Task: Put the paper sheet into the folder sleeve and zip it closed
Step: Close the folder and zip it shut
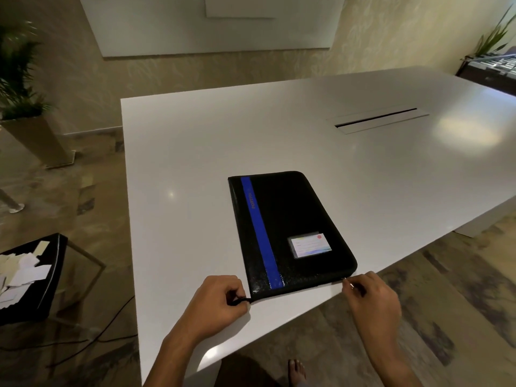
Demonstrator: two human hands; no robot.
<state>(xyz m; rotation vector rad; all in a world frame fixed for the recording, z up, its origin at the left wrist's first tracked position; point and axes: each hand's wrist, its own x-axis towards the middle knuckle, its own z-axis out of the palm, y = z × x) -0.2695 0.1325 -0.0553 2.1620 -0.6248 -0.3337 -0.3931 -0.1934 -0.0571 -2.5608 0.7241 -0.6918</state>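
On table (195, 141), closed black folder (290, 233)

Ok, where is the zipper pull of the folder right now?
In the head view, the zipper pull is at the folder's near right corner, pinched by the right hand, close to the table's near edge; the left hand grips the near left corner.

The room is dim and warm-toned, with soft light from above. A broad hazy glare patch sits on the glossy white table (195, 152) at far right, and a small bright speck reflects left of the black folder (290, 227). The folder's near edge glints. Faint shadows lie beneath the left hand (217, 300) and under the table's near edge. Wide-angle distortion bends the table edges and wall. The plant (16, 71) at left is smeared, and corners look soft.
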